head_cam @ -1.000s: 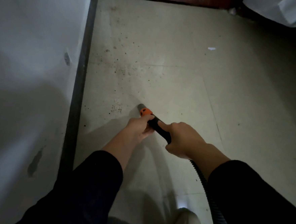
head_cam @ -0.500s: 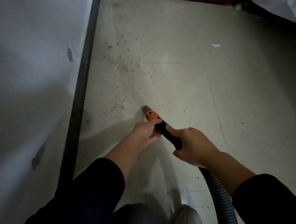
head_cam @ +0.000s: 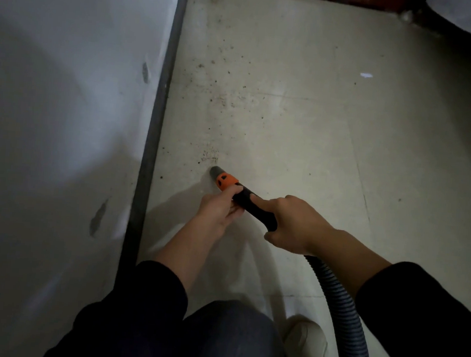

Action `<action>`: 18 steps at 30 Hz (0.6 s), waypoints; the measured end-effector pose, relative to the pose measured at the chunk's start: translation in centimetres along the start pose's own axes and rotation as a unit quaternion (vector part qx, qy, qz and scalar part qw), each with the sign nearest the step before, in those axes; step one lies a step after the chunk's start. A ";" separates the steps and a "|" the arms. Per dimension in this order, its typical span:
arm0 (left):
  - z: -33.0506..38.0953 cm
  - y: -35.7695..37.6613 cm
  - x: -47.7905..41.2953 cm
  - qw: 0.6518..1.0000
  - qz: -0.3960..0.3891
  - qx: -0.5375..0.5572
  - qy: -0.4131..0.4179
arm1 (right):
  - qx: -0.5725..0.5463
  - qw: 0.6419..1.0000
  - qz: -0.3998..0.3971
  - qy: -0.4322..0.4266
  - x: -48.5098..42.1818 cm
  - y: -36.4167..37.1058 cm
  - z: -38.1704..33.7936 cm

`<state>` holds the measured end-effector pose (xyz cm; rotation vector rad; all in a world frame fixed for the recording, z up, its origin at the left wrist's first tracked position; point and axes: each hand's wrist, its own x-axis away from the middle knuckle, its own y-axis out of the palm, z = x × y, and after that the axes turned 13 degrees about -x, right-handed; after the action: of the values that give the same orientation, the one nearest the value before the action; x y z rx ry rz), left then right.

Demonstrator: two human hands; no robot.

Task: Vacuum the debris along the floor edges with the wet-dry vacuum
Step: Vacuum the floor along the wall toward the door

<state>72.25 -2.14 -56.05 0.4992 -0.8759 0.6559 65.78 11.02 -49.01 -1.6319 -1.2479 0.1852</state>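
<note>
Down by the wall's edge, seen from my head camera, I hold the vacuum wand (head_cam: 251,201) in both hands, slanting it down to the floor (head_cam: 302,121). My left hand (head_cam: 217,208) grips it from the left, just behind the orange collar (head_cam: 226,181), with the fingers curled round the black tube. My right hand (head_cam: 295,224) wraps the tube further back, the forefinger laid straight along its top and the other fingers closed round it. The grey tip (head_cam: 215,172) touches the floor, just below a small cluster of dark crumbs (head_cam: 210,155). Half a second ago the tip stood to the right of that cluster, apart from it; it has now slid toward the dark skirting strip (head_cam: 154,133) and sits almost at the crumbs. My grip on the wand is unchanged.

More specks (head_cam: 226,99) lie scattered further up the floor, near the strip. The ribbed grey hose (head_cam: 342,311) runs back from under my right hand and out at the bottom edge. The white wall (head_cam: 66,110) fills the left side. My knee (head_cam: 229,336) has come further into view than before, beside my pale shoe (head_cam: 305,342). A white scrap (head_cam: 366,75) lies well apart, up on the right.
</note>
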 end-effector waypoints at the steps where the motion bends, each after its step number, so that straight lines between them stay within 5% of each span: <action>1: 0.1 -0.2 0.0 1.000 0.002 0.001 0.000 | 0.001 1.000 0.000 -0.003 -0.1 0.0 -0.2; 18: -0.4 -5.1 0.1 0.996 0.054 0.064 -0.009 | 0.010 0.997 -0.051 -0.063 -2.5 0.8 -4.2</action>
<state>76.10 -5.42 -56.89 0.5753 -0.8860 0.8115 67.79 6.51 -48.79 -1.5556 -1.4168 0.2396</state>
